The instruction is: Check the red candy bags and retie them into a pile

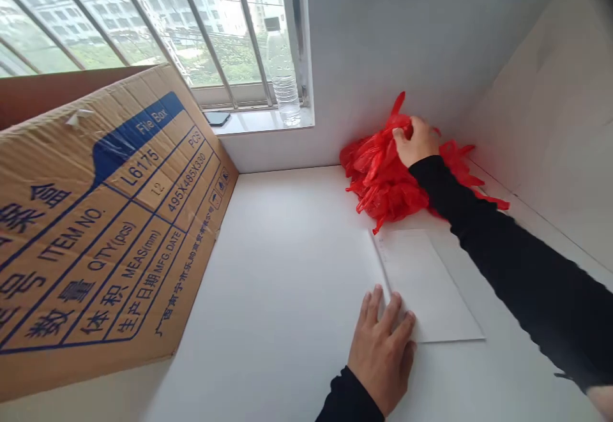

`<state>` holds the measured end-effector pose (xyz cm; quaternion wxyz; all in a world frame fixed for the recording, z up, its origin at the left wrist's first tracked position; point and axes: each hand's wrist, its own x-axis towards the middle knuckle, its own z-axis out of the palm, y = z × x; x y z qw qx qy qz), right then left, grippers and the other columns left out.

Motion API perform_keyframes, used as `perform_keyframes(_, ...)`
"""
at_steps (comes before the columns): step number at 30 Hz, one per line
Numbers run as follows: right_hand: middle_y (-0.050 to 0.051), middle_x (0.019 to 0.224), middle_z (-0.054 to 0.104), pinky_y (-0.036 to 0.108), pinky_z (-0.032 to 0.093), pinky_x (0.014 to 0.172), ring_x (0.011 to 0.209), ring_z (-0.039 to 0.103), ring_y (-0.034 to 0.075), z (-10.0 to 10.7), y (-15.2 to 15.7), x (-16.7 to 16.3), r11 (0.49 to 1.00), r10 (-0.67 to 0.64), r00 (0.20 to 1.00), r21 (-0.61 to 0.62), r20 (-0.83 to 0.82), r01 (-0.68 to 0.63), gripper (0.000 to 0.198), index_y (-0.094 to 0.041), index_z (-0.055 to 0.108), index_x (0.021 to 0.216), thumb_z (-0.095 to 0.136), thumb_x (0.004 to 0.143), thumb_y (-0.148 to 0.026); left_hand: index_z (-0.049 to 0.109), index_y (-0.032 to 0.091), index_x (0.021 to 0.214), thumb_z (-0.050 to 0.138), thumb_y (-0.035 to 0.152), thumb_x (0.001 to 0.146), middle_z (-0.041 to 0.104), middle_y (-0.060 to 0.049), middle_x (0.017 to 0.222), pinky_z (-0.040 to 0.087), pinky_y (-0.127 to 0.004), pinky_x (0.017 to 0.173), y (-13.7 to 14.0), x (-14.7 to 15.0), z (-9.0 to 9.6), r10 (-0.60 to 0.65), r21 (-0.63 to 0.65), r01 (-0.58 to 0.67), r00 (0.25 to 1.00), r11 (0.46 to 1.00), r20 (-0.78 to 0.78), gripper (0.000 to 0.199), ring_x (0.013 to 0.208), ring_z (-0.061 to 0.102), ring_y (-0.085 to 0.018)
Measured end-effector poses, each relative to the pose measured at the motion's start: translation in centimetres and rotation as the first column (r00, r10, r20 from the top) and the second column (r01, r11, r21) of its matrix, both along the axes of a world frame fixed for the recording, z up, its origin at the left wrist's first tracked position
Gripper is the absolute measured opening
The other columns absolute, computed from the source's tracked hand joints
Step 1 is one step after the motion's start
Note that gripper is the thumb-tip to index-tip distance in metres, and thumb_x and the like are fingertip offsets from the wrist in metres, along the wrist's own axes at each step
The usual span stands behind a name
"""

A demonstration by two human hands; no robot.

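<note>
In the head view, a white table (pixel 282 249) runs up to the wall (pixel 383 39) along its far edge and to a second wall on the right. Near the far right corner lies a crumpled heap of red plastic bags (pixel 383 173), knotted or twisted ends poking out all around it. The person's right hand (pixel 419 141) reaches over the heap, thumb and fingers closed on a piece of the red plastic at its top. The black sleeve (pixel 507 249) of that arm crosses from the right side of the view and partly covers the bags.

The left hand (pixel 383 352) is well apart from the right one, toward the near edge of the table. It lies palm down, fingers loosely spread, at the left edge of a white sheet of paper (pixel 431 288). The far end of the paper comes close to the bags; any print on it is too faint to read.

At the left edge of the table stands a large cardboard box (pixel 110 230), its printed side in view with "File Box" and "L6175" on it. Beyond the far edge, a window sill (pixel 258 122) carries a clear plastic bottle (pixel 286 83), upright and partly filled, and a dark phone (pixel 218 119) lying flat. Metal bars (pixel 205 32) cross the window.
</note>
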<state>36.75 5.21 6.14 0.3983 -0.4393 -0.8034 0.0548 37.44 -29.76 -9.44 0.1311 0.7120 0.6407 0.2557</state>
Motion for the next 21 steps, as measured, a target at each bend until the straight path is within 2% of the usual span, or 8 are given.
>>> perform_keyframes(4, 0.011, 0.093, 0.067, 0.05, 0.049, 0.085, 0.096, 0.066, 0.031, 2.4, -3.6, 1.5, 0.997, 0.051, 0.989, 0.071, -0.138, -0.041, 0.031, -0.018, 0.063, 0.1, 0.046, 0.095, -0.043, 0.043, 0.025, 0.148, 0.059, 0.027, 0.09, 0.041, -0.013, 0.157, 0.028, -0.062, 0.121, 0.5, 1.1, 0.7, -0.007, 0.043, 0.0, 0.987, 0.999, 0.159, 0.061, 0.148, 0.031, -0.038)
perform_keyframes(7, 0.008, 0.089, 0.065, 0.041, 0.046, 0.077, 0.084, 0.063, 0.024, 2.5, -8.4, 2.2, 0.993, 0.119, 0.97, 0.048, -0.21, -0.112, 0.027, -0.027, 0.062, 0.1, 0.051, 0.093, -0.051, 0.042, 0.026, 0.148, 0.055, 0.023, 0.092, 0.047, -0.014, 0.15, 0.039, -0.054, 0.117, -0.6, -0.5, 2.0, 0.136, 0.126, -0.195, 0.918, 0.973, 0.374, 0.057, 0.14, 0.045, -0.03)
perform_keyframes(9, 0.006, 0.088, 0.063, 0.039, 0.046, 0.076, 0.08, 0.06, 0.022, 1.3, -12.5, 2.6, 0.973, 0.209, 0.941, -0.037, -0.268, -0.227, 0.02, -0.031, 0.06, 0.097, 0.056, 0.092, -0.051, 0.046, 0.025, 0.143, 0.049, 0.024, 0.098, 0.055, -0.014, 0.139, 0.048, -0.048, 0.108, -1.9, -2.4, 3.1, 0.306, 0.117, -0.441, 0.768, 0.89, 0.563, 0.045, 0.127, 0.056, -0.026)
perform_keyframes(11, 0.003, 0.085, 0.064, 0.038, 0.048, 0.072, 0.075, 0.059, 0.022, -0.8, -16.9, 2.8, 0.917, 0.31, 0.891, -0.142, -0.332, -0.372, 0.016, -0.031, 0.059, 0.095, 0.061, 0.091, -0.045, 0.047, 0.024, 0.139, 0.045, 0.029, 0.102, 0.059, -0.013, 0.131, 0.052, -0.044, 0.1, -3.3, -4.3, 4.0, 0.444, 0.045, -0.643, 0.576, 0.765, 0.686, 0.038, 0.114, 0.061, -0.023)
perform_keyframes(13, 0.001, 0.08, 0.064, 0.035, 0.05, 0.067, 0.069, 0.059, 0.019, -3.5, -21.0, 3.0, 0.845, 0.386, 0.853, -0.237, -0.35, -0.479, 0.014, -0.028, 0.059, 0.093, 0.06, 0.092, -0.042, 0.045, 0.024, 0.139, 0.045, 0.033, 0.103, 0.057, -0.012, 0.131, 0.051, -0.042, 0.097, -4.5, -5.9, 4.4, 0.519, 0.005, -0.746, 0.468, 0.666, 0.715, 0.037, 0.11, 0.061, -0.021)
perform_keyframes(15, 0.0, 0.083, 0.062, 0.033, 0.054, 0.066, 0.073, 0.06, 0.017, -6.2, -24.5, 3.6, 0.691, 0.466, 0.777, -0.375, -0.423, -0.618, 0.015, -0.026, 0.058, 0.095, 0.055, 0.096, -0.041, 0.042, 0.025, 0.141, 0.046, 0.034, 0.103, 0.054, -0.011, 0.135, 0.049, -0.041, 0.1, -5.6, -6.9, 4.5, 0.54, 0.027, -0.769, 0.474, 0.639, 0.696, 0.04, 0.115, 0.059, -0.021)
perform_keyframes(18, 0.0, 0.093, 0.063, 0.033, 0.055, 0.077, 0.083, 0.06, 0.017, -8.3, -27.9, 5.4, 0.438, 0.569, 0.678, -0.526, -0.465, -0.729, 0.014, -0.026, 0.057, 0.1, 0.052, 0.098, -0.039, 0.045, 0.026, 0.141, 0.048, 0.033, 0.101, 0.057, -0.01, 0.132, 0.048, -0.042, 0.1, -7.1, -7.6, 4.4, 0.561, 0.053, -0.708, 0.601, 0.705, 0.57, 0.041, 0.119, 0.056, -0.023)
perform_keyframes(21, -0.001, 0.086, 0.062, 0.034, 0.05, 0.073, 0.076, 0.056, 0.017, -8.0, -29.1, 7.8, 0.328, 0.69, 0.633, -0.629, -0.35, -0.705, 0.019, -0.027, 0.058, 0.093, 0.058, 0.095, -0.046, 0.062, 0.025, 0.121, 0.054, 0.032, 0.099, 0.067, -0.007, 0.11, 0.051, -0.041, 0.089, -8.2, -7.7, 4.7, 0.568, 0.037, -0.636, 0.712, 0.77, 0.414, 0.025, 0.109, 0.057, -0.024)
